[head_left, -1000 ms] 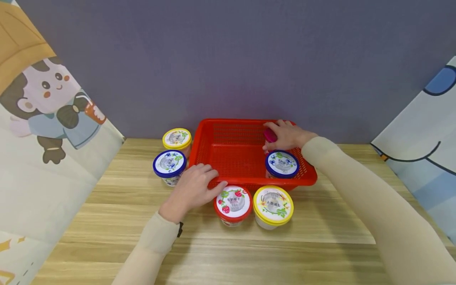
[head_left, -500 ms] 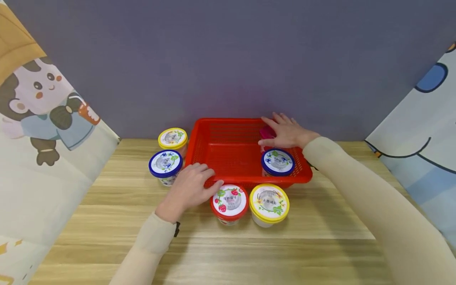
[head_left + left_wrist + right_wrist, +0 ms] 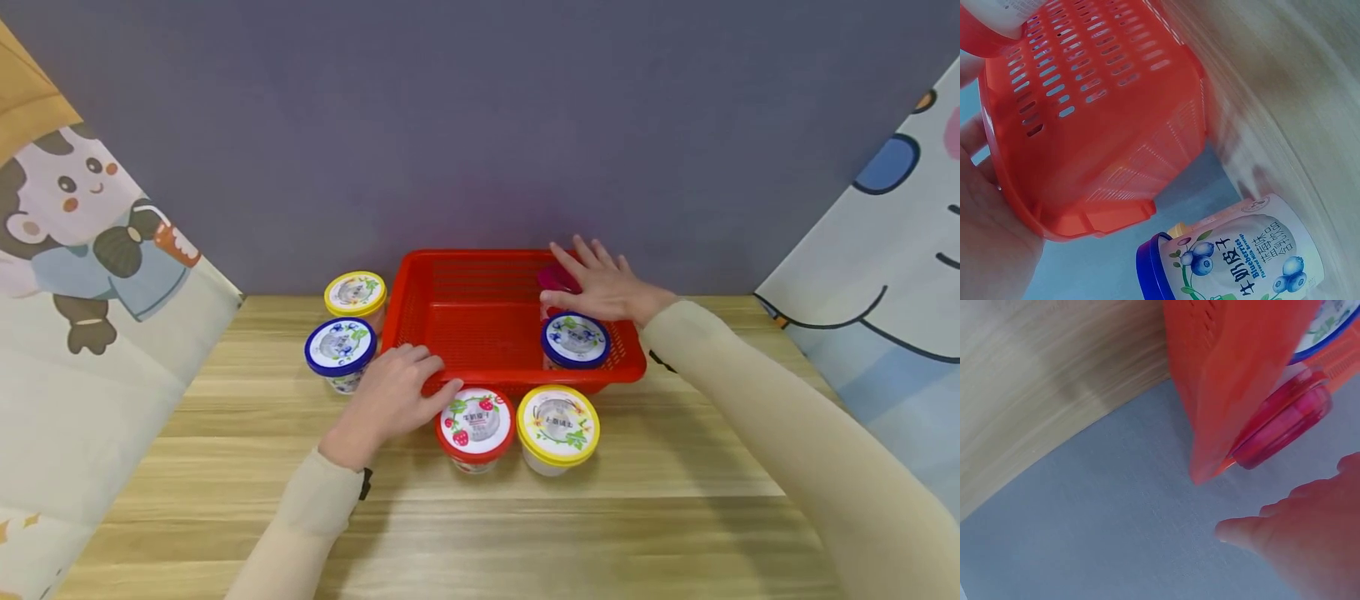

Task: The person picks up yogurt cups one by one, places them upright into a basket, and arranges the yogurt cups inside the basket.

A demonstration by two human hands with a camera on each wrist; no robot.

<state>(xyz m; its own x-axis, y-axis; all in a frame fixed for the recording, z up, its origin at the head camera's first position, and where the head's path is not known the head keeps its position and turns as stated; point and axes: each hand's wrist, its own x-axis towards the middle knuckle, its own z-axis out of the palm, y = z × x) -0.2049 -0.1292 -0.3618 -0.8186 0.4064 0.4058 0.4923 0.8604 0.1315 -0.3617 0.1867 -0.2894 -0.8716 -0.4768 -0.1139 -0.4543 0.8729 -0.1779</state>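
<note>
A red plastic basket (image 3: 480,253) stands against the back wall. My left hand (image 3: 390,400) grips its front-left corner, fingers over the rim and thumb outside, close to a red-lidded strawberry cup (image 3: 476,425). Inside the basket, at the right end, are a blue-lidded blueberry cup (image 3: 576,338) and, behind it, a magenta-lidded cup (image 3: 557,278), partly hidden by my right hand (image 3: 606,287). That hand hovers over the back-right corner with its fingers spread and holds nothing. In the right wrist view, a gap shows between the thumb and the magenta lid (image 3: 1285,425).
In front of the basket, a yellow-lidded cup (image 3: 558,425) sits beside the strawberry one. Left of the basket are another blue-lidded cup (image 3: 341,347) and a yellow-lidded cup (image 3: 356,293) behind it. The grey wall (image 3: 480,125) rises directly behind the wooden table (image 3: 525,542).
My right hand has let go of the magenta-lidded cup, lifted slightly and spread its fingers. The left hand keeps its place on the basket. The whole head view has shifted a little.
</note>
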